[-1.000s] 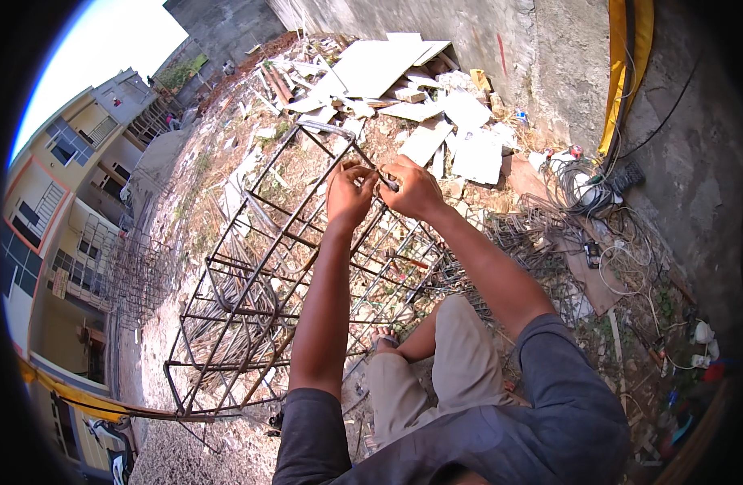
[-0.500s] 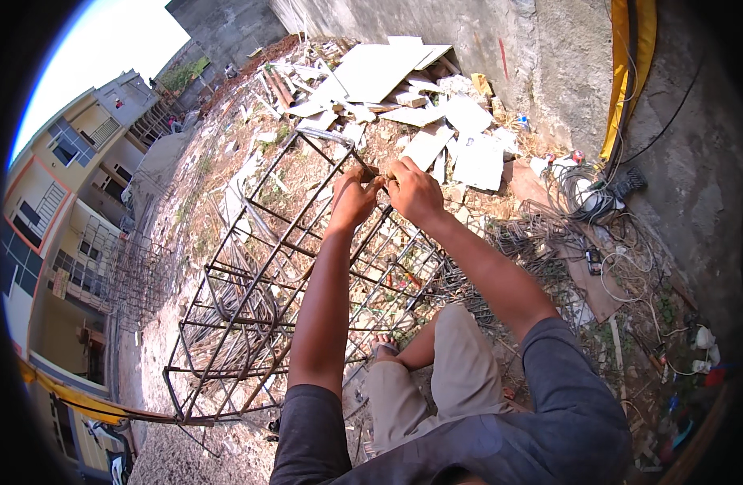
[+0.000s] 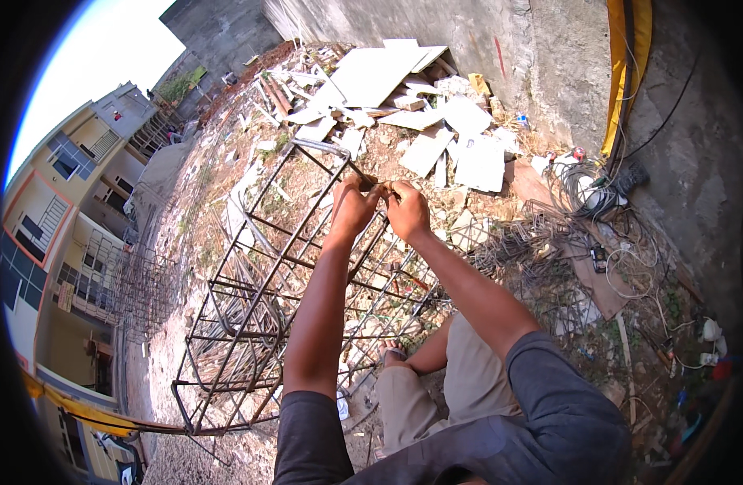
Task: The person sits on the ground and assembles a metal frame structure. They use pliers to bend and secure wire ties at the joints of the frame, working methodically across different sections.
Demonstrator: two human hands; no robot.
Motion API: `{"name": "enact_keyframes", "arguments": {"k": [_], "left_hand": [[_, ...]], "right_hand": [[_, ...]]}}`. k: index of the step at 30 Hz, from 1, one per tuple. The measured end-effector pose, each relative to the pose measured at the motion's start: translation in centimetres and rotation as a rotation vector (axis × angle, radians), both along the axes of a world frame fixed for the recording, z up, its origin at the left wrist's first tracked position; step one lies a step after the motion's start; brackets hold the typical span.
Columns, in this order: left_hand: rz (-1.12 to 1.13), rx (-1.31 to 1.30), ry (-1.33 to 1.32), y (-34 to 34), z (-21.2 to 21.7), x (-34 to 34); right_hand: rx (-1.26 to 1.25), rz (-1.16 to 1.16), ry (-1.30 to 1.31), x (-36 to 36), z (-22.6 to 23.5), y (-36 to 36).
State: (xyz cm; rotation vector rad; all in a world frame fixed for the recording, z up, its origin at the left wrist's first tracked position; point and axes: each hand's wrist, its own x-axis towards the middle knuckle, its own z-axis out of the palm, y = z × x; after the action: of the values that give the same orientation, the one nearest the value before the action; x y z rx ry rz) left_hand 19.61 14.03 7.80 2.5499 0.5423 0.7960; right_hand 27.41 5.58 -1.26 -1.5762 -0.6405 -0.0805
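Note:
A cage of dark steel reinforcing bars [image 3: 323, 148], long bars crossed by square hoops, slants across the ground in front of me. My left hand [image 3: 355, 204] is closed at its far upper corner, with the fingers curled around a bar. Right beside it, my right hand [image 3: 407, 210] has thumb and fingers pinched together, nearly touching the left fingertips. Whatever lies in that pinch is too small to make out. Both forearms reach forward over the cage, and part of it is hidden behind the left one.
White broken boards [image 3: 387, 77] and rubble lie heaped by the concrete wall [image 3: 541, 73]. Coiled cables [image 3: 577, 190] and loose bars are on the right. A yellow strap [image 3: 628, 81] hangs there. More mesh cages [image 3: 145, 283] stand near houses at left. My sandalled foot [image 3: 393, 352] is beside the cage.
My right hand has turned and drawn slightly down, its elbow moving inward. The left hand stays at the cage's corner. The view has shifted a little, and my legs sit slightly further right.

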Motion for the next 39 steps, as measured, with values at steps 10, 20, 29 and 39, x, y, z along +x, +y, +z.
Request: {"name": "enact_keyframes", "arguments": {"k": [10,20,29,39], "left_hand": [[-0.018,-0.333,0.088,2.0,0.3,-0.9],[0.070,-0.293,0.478,2.0,3.0,-0.3],[-0.033,-0.294,0.387,3.5,1.4,-2.0],[-0.273,-0.576,0.197,3.5,0.5,-2.0]], "right_hand": [[-0.001,0.285,0.094,0.0,1.1,-0.7],[0.146,0.655,0.498,4.1,0.3,0.6],[-0.102,0.264,-0.019,-1.7,2.2,-2.0],[0.332,0.610,0.537,-1.4,1.6,-2.4]]}}
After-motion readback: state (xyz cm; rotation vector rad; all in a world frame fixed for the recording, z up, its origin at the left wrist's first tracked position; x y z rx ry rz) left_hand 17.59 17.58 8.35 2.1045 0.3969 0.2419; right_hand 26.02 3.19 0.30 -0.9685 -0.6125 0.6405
